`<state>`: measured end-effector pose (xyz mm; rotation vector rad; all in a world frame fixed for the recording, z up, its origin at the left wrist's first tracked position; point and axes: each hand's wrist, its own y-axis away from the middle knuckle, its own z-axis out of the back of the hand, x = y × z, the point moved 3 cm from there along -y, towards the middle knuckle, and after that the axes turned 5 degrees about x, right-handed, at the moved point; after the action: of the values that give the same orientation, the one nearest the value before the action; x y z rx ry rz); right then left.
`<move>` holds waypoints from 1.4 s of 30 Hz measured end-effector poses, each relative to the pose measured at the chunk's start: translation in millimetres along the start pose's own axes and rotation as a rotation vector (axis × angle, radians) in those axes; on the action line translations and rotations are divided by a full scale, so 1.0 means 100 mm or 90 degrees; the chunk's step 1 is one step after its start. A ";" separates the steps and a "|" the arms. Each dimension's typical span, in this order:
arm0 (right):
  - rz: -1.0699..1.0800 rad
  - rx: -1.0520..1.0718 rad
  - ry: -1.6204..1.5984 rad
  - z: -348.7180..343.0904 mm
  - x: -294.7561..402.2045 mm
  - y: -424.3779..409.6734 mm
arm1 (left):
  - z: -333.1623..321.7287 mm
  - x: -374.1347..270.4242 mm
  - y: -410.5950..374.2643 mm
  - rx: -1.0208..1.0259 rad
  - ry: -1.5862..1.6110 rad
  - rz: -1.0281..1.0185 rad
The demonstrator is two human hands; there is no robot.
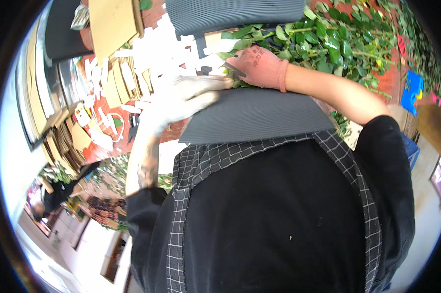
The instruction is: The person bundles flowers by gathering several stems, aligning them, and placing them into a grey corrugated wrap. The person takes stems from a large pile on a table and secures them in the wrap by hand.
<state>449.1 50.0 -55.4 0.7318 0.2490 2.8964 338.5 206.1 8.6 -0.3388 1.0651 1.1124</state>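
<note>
My left hand (pixel 193 93), in a whitish glove, reaches in from the left with its fingers stretched towards my right hand. Its outer side is washed out by glare. My right hand (pixel 258 67), in a pink glove with dark fingertips, is curled around leafy green stems (pixel 238 81). Leaves show both above and below its fingers. Just in front of my body, a dark grey corrugated sheet (pixel 257 117) lies under both hands. A second corrugated sheet (pixel 237 16) is bent up beyond them. What my left fingertips press or hold is hidden.
Cut leafy stems (pixel 330 40) cover the right of the red tabletop (pixel 388 78), near red-handled scissors (pixel 401 45) and a blue plastic object (pixel 412 91). Cardboard pieces (pixel 114 31), white paper strips (pixel 158 47) and a white cable (pixel 122 128) lie left. A person (pixel 55 194) is at lower left.
</note>
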 end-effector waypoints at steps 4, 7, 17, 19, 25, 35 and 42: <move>-0.015 0.007 0.034 0.06 0.03 0.01 | -0.14 0.01 -0.11 0.061 -0.063 0.120; -0.033 0.065 0.069 0.08 0.06 0.02 | -0.15 0.05 -0.06 0.136 -0.071 0.218; -0.030 -0.005 0.116 0.33 0.09 0.06 | -0.16 -0.07 -0.14 0.051 -0.127 0.188; -0.049 0.008 0.168 0.32 0.08 0.04 | -0.15 -0.07 -0.14 0.071 -0.143 0.204; -0.043 0.053 0.269 0.19 0.07 0.01 | -0.17 -0.03 -0.13 0.069 -0.127 0.202; -0.001 -0.037 0.201 0.09 -0.08 0.00 | -0.18 0.05 -0.08 0.002 -0.044 0.136; -0.051 0.010 0.178 -0.01 -0.14 0.01 | -0.19 0.48 -0.17 -0.319 -0.332 0.215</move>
<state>460.7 46.9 -62.4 0.3080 0.3240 2.9155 345.0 212.3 -44.9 -0.2411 0.3752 1.6630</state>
